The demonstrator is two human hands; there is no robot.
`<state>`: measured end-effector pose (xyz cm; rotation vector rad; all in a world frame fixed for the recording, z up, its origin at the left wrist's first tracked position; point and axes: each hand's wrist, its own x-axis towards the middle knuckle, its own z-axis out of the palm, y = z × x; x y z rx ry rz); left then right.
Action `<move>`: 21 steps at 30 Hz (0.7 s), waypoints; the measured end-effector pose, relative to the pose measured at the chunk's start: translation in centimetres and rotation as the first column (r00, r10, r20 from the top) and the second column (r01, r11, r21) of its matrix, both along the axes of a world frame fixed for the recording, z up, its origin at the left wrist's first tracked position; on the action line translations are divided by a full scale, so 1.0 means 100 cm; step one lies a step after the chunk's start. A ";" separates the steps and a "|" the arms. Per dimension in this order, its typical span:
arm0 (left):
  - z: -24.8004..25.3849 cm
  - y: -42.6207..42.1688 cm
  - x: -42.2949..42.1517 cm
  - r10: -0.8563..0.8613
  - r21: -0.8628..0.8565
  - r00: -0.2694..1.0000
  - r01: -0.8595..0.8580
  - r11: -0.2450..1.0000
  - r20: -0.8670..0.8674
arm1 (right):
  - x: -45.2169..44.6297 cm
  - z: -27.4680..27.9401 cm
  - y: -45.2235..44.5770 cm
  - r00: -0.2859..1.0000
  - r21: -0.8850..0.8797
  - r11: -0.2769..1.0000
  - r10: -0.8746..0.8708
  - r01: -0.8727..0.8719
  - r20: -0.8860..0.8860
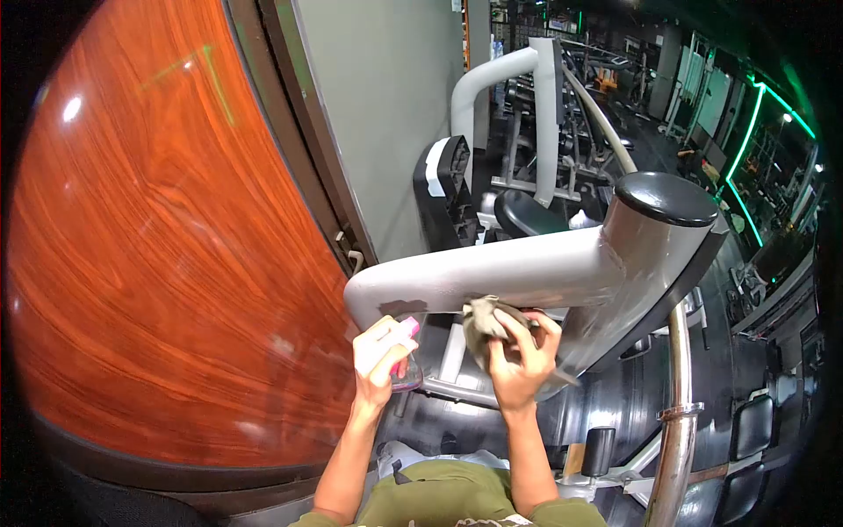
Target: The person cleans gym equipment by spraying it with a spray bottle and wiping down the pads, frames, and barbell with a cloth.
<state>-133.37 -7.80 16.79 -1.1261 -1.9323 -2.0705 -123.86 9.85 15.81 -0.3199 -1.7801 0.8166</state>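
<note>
Head view: grey frame [492, 270] runs across middle, black cap [666, 198] at its R end.
L hand [378, 358]: wrapped round pink-topped spray bottle [408, 383], just below frame.
R hand [524, 362]: clamped on bunched cloth [479, 327] at frame's lower edge; frame contact hard to tell.
Hands: apart, side by side.
Wood panel [158, 263]: big, glossy, on L side.

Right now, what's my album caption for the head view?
Left hand holds a clear pink-topped bottle, right hand a crumpled beige cloth, beside a thick grey tube.
</note>
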 end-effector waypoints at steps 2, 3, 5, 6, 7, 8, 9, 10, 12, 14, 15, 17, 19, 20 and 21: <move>0.000 -0.002 -0.002 0.022 -0.013 0.998 -0.023 1.000 -0.062 | -0.012 0.001 -0.003 0.995 0.152 0.983 -0.103 0.099 0.019; 0.000 -0.005 -0.004 0.050 -0.029 0.991 -0.054 0.998 -0.121 | -0.021 -0.007 -0.011 0.996 0.185 0.979 -0.093 0.090 0.009; -0.005 -0.013 -0.008 -0.019 0.059 0.995 0.013 0.998 0.102 | -0.040 -0.014 -0.029 0.993 0.273 0.959 0.053 -0.079 0.101; -0.004 -0.016 -0.009 -0.020 0.048 0.986 0.012 0.999 0.164 | -0.049 -0.018 -0.039 0.986 0.280 0.952 0.090 -0.126 0.139; -0.001 -0.019 -0.011 -0.018 0.036 0.975 0.011 0.999 0.222 | -0.055 -0.019 -0.045 0.977 0.284 0.943 0.126 -0.172 0.174; 0.000 -0.022 -0.012 -0.024 0.039 0.976 0.016 0.999 0.218 | -0.054 -0.019 -0.044 0.980 0.277 0.948 0.118 -0.160 0.162; 0.001 -0.024 -0.014 -0.020 0.056 0.976 0.008 0.998 0.215 | -0.053 -0.019 -0.040 0.982 0.273 0.950 0.115 -0.152 0.146; 0.003 -0.027 -0.016 -0.014 0.074 0.976 -0.002 0.997 0.217 | -0.047 -0.015 -0.033 0.991 0.284 0.954 0.063 -0.094 0.116; 0.003 -0.030 -0.022 -0.013 0.114 0.961 -0.019 0.993 0.277 | -0.031 0.002 -0.017 1.000 0.233 0.972 -0.011 0.005 0.026; 0.001 -0.030 -0.027 -0.051 0.221 0.933 -0.030 0.975 0.355 | -0.020 0.022 -0.008 0.993 0.192 0.975 -0.101 0.112 -0.067; -0.001 -0.028 -0.029 -0.054 0.228 0.931 -0.032 0.973 0.360 | -0.017 0.034 -0.007 0.987 0.146 0.980 -0.119 0.134 -0.109; -0.004 -0.025 -0.033 -0.062 0.301 0.936 -0.049 0.952 0.347 | -0.016 0.058 -0.012 0.997 0.131 0.989 -0.069 0.074 -0.040; -0.006 -0.025 -0.037 -0.069 0.340 0.941 -0.050 0.939 0.330 | -0.030 0.065 -0.017 0.994 0.260 0.965 0.002 -0.030 0.107; -0.005 -0.026 -0.039 -0.081 0.315 0.936 -0.033 0.948 0.342 | -0.036 0.066 -0.025 0.975 0.316 0.943 0.032 -0.102 0.220; -0.005 -0.027 -0.041 -0.093 0.290 0.930 -0.015 0.957 0.356 | -0.043 0.065 -0.034 0.940 0.381 0.909 0.031 -0.168 0.341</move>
